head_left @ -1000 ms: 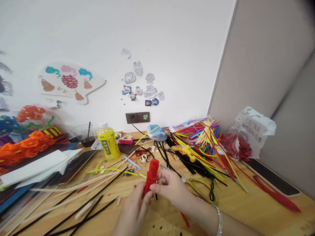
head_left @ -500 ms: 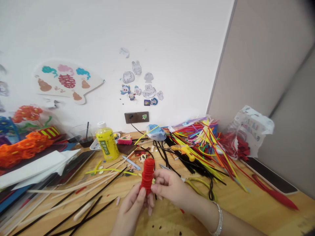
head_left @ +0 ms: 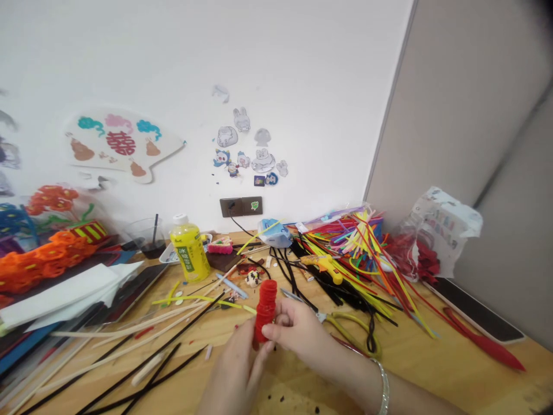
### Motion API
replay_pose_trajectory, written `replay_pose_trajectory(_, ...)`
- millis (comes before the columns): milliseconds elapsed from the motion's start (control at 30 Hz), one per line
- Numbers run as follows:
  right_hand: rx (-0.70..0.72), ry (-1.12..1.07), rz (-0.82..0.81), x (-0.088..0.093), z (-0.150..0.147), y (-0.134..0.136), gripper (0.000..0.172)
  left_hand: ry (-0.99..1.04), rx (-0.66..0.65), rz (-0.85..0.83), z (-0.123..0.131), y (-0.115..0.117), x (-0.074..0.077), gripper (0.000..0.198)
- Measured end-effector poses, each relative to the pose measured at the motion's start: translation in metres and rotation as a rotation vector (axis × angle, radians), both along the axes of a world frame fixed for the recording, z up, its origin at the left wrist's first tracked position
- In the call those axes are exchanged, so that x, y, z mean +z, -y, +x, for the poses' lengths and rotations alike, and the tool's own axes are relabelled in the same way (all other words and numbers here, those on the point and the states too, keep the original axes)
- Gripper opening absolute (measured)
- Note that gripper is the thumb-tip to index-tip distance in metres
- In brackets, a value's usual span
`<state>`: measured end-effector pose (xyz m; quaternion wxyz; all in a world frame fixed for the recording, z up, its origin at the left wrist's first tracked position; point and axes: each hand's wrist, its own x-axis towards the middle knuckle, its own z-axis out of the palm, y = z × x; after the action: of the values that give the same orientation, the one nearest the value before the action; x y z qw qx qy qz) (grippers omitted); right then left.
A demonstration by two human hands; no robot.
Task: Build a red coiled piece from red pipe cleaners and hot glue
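A red fuzzy coil of wound pipe cleaner (head_left: 266,302) stands nearly upright between my two hands, above the front middle of the table. My left hand (head_left: 235,360) grips its lower part from the left, with most of the fingers hidden behind it. From the right, my right hand (head_left: 291,325) pinches the coil's lower side between thumb and curled fingers. A beaded bracelet (head_left: 383,389) circles my right wrist. Scissors with yellow-green handles (head_left: 341,328) lie just beyond my right hand.
A yellow bottle (head_left: 189,251) and a plastic cup (head_left: 149,239) stand at the back left. A yellow glue gun (head_left: 326,268) lies near many coloured pipe cleaners (head_left: 358,242). Black and cream strips (head_left: 168,351) spread over the left. At right is a red-filled bag (head_left: 425,253).
My left hand has turned, so its back now faces me more and its fingers are more hidden. The red coil has shifted slightly right, still held by both hands.
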<state>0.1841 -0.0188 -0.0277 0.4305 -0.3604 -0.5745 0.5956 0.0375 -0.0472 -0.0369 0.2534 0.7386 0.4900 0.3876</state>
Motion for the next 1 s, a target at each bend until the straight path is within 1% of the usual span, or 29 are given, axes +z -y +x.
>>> replay_pose_trajectory(67, 0.036, -0.003, -0.001, 0.001, 0.0, 0.001, 0.028, -0.045, -0.013, 0.038, 0.0, -0.001, -0.003, 0.02)
replay_pose_trajectory(133, 0.092, -0.022, 0.034, 0.002, 0.001, 0.0, 0.029, -0.032, -0.02, 0.04, 0.001, -0.001, -0.003, 0.023)
replay_pose_trajectory(233, 0.137, -0.026, 0.111, 0.004, 0.003, -0.001, 0.028, 0.08, -0.036, -0.014, 0.002, 0.0, 0.0, 0.031)
replay_pose_trajectory(367, 0.126, 0.001, 0.176, 0.003, 0.006, -0.004, 0.031, 0.283, -0.09, -0.135, 0.003, 0.002, 0.004, 0.04)
replay_pose_trajectory(467, 0.175, -0.003, 0.178, 0.003, 0.008, -0.006, 0.035, 0.332, -0.104, -0.196, 0.004, 0.003, 0.007, 0.04)
replay_pose_trajectory(533, 0.204, -0.02, 0.164, 0.004, 0.009, -0.005, 0.036, 0.331, -0.1, -0.205, 0.003, 0.004, 0.008, 0.037)
replay_pose_trajectory(667, 0.216, -0.03, 0.148, 0.006, 0.008, -0.003, 0.034, 0.321, -0.083, -0.186, 0.001, 0.004, 0.01, 0.035)
replay_pose_trajectory(733, 0.212, -0.019, 0.149, 0.005, 0.007, -0.001, 0.032, 0.269, -0.055, -0.164, 0.0, 0.003, 0.01, 0.036)
replay_pose_trajectory(833, 0.17, 0.014, 0.182, 0.002, 0.004, 0.001, 0.029, 0.184, 0.007, -0.113, -0.002, 0.001, 0.008, 0.029)
replay_pose_trajectory(900, 0.158, 0.041, 0.183, 0.0, 0.003, 0.003, 0.028, 0.152, 0.011, -0.078, -0.003, 0.001, 0.006, 0.033)
replay_pose_trajectory(1000, 0.158, 0.1, 0.179, 0.0, 0.001, 0.005, 0.026, 0.107, -0.011, -0.093, -0.003, 0.002, 0.004, 0.031)
